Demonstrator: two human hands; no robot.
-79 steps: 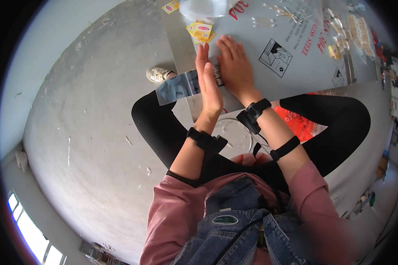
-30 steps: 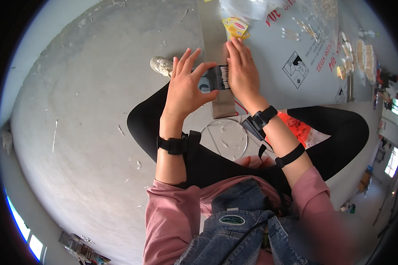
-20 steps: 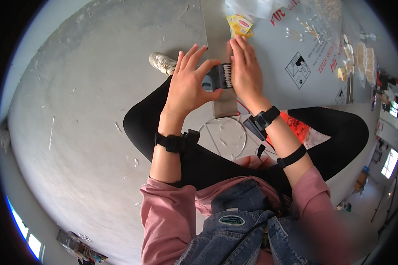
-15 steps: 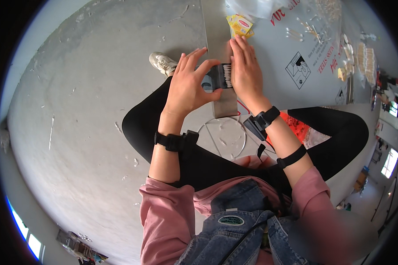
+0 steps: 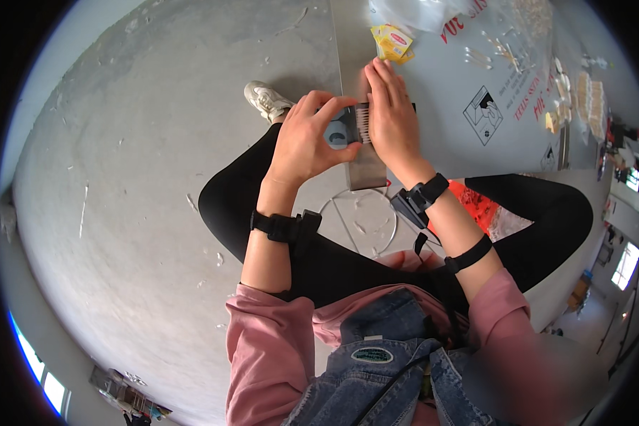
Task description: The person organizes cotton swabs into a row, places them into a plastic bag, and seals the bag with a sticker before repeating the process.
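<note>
My left hand (image 5: 307, 138) holds a small clear plastic box (image 5: 344, 126) with a dark band, its thumb and forefinger on opposite sides. A row of cotton swabs (image 5: 363, 124) shows at the box's right end, white tips lined up. Against those tips rests my right hand (image 5: 394, 124), standing on edge with its fingers straight and together. It grips nothing. The box is over the metal strip along the table's left edge; the right palm hides what lies just beyond the swabs.
Yellow paper packets (image 5: 392, 42) lie past my right fingertips on the grey film-covered table (image 5: 440, 121). Loose cotton swabs (image 5: 500, 50), clear plastic bags (image 5: 419, 13) and swab bundles (image 5: 591, 106) are farther right. A round wire frame (image 5: 358, 221) stands below the table edge.
Both hands have shifted slightly left relative to the table, with the box still in the left. Less of the swabs' length shows between the box and my right palm.
</note>
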